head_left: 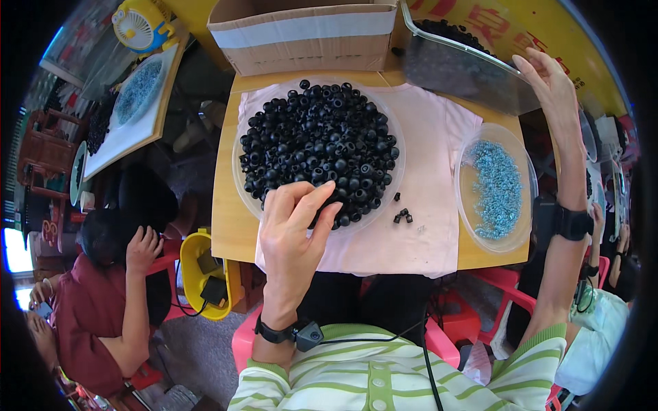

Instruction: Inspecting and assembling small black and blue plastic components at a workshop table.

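Observation:
A large heap of round black beads [319, 140] with holes fills a shallow clear round tray [399, 175] in front of me. My left hand [293, 222] is at the heap's near edge, its fingers curled and thumb and forefinger drawn together; dark beads behind hide what they hold, if anything. At the back right, my right hand [552, 82] reaches to the rim of a clear plastic bin [473, 79] with more black pieces inside. Its fingers are stretched out, with nothing seen in them. Several small black pieces [403, 216] lie on the pink cloth [428, 175] right of the tray.
A clear oval tray [473, 222] of small blue pieces [498, 192] sits at the table's right edge. A cardboard box [305, 41] stands at the back. A yellow bin [199, 264] hangs low left. People sit on both sides; a small fan [140, 27] is far left.

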Available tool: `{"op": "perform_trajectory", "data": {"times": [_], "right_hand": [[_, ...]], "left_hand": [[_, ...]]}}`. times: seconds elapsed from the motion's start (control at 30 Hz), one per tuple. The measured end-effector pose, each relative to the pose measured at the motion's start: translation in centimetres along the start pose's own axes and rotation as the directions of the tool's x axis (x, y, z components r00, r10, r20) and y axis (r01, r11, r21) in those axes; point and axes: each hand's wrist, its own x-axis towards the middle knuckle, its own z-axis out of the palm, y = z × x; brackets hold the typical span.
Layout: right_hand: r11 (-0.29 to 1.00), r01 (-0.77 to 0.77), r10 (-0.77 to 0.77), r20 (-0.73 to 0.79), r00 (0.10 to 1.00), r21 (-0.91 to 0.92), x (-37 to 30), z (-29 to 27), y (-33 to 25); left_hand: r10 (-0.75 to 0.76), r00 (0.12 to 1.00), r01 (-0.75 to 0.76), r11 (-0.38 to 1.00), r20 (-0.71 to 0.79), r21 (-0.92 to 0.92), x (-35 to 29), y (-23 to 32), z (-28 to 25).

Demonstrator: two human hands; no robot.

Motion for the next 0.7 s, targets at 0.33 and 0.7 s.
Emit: {"op": "perform_trajectory", "data": {"times": [0.33,0.7], "right_hand": [[0.923,0.051,-0.117,0.150,0.982,0.382,-15.5,-2.9,-10.4],[0.933,0.076,-0.162,0.219,0.962,0.352,-23.4,3.3,-12.7]], "left_hand": [[-0.089,0.996,0.089,0.996,0.000,-0.006,0.3,-1.1,0.0],[-0.269,0.896,0.433,0.356,0.353,-0.828,-5.1,2.4,1.2]]}}
